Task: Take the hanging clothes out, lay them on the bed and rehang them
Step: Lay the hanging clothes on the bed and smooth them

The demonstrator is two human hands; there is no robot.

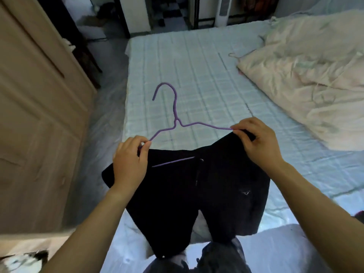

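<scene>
A pair of black shorts [197, 194] lies spread on the near part of the bed [187, 66], waistband away from me. A purple wire hanger [175, 115] sits at the waistband, hook pointing away, its lower bar partly showing inside the waist opening. My left hand [131, 162] pinches the hanger's left shoulder together with the left waistband corner. My right hand [258, 140] pinches the hanger's right end and the right waistband corner.
A cream quilt [307, 75] is bunched on the bed's right side, with another hanger's hook [233, 55] showing at its edge. A wooden wardrobe door [39, 115] stands at the left. Grey clothing [216, 259] lies at the bed's near edge. A white fan stands [223, 10] beyond the bed.
</scene>
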